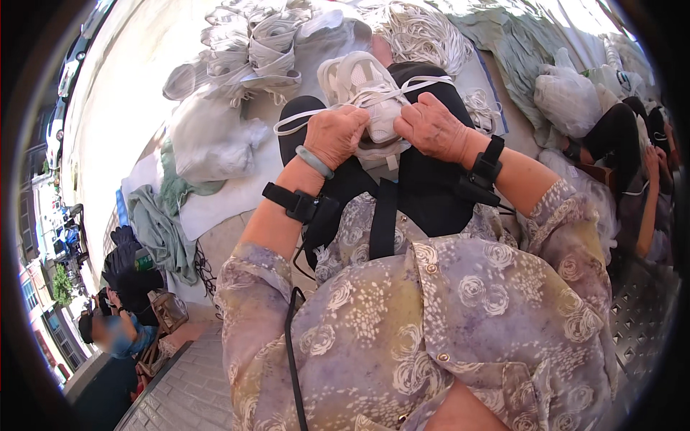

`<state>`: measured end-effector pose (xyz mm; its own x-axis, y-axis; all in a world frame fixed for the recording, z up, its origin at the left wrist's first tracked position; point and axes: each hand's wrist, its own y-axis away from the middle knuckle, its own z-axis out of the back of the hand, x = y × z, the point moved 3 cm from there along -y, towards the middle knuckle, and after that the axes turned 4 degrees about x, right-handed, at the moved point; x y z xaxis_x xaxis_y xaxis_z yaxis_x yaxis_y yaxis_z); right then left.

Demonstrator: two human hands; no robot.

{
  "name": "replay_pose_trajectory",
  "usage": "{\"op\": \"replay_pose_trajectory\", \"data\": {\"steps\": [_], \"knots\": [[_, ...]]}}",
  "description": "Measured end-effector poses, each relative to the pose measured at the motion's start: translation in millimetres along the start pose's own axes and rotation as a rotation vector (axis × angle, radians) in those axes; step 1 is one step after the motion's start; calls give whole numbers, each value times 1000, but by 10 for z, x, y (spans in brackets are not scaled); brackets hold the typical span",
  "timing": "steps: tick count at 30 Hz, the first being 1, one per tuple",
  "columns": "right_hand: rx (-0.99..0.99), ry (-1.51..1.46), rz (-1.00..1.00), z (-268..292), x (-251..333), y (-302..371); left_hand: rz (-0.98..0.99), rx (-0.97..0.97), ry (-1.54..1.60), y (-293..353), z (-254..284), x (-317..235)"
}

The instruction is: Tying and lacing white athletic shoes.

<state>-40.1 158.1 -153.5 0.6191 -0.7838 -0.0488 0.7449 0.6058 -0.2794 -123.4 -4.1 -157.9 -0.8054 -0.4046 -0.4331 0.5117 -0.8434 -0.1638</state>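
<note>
Nearest the camera is the floral button-front shirt (359, 309), below the sneaker. Landmark: the white mesh sneaker (352, 75), positioned between the black-clad knees. The left hand (332, 136), at the sneaker's near left, is clenched with fingertips pinching the white shoelace (384, 93); the right hand (435, 131), at its near right, grasps the lace likewise. The exact sections pinched are hidden. The step appears to be lace tightening. Draw both sides outward with equal tension; lay the lace flat, without twists; steady the sneaker between the knees. Loose ends, left and right of the sneaker, should clear the fingers. Stacked white shoes (251, 50) lie beyond-left of the sneaker; a lace heap (420, 36), beyond-right.
</note>
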Motion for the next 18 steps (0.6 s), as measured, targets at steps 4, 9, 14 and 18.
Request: {"op": "replay_pose_trajectory", "data": {"steps": [4,9,14,18], "knots": [[-15,-109,40,-24,89,-5,132,10,98,63,-87,-71],[0,-181,13,-8,49,-11,200,-119,179,-1,-50,-194],[-11,-225,3,-47,40,-4,206,-46,40,-104,7,-183],[-56,-247,0,-51,50,-13,228,98,-96,-115,-27,-162]]}}
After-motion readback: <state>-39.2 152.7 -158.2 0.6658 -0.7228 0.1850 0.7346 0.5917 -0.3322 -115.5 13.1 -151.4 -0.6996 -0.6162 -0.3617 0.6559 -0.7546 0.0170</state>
